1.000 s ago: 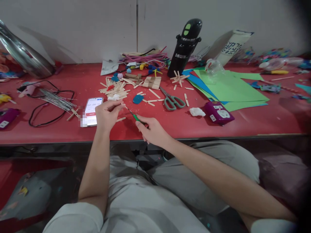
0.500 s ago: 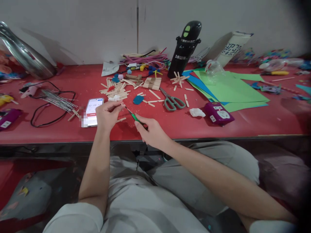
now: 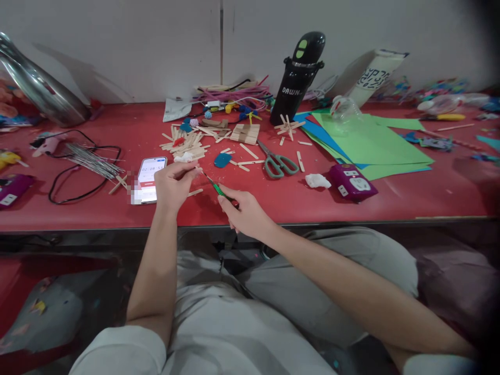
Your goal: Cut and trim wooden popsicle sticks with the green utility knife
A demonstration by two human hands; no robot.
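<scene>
Pinching a pale piece (image 3: 198, 170) by the bench (image 3: 410, 200)'s near edge, the left hand (image 3: 172, 185) seemingly steadies it for the green-handled tool (image 3: 217, 188) the right hand (image 3: 247, 209) grips.

Red table (image 3: 281, 200) against pale grey panels (image 3: 152, 47), possibly cabinet doors, in dim light.

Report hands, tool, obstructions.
Right hand gripping green-handled tool, tip toward left hand. Left hand pinched, contents too small to tell. Scissors beyond, touching neither hand.
</scene>
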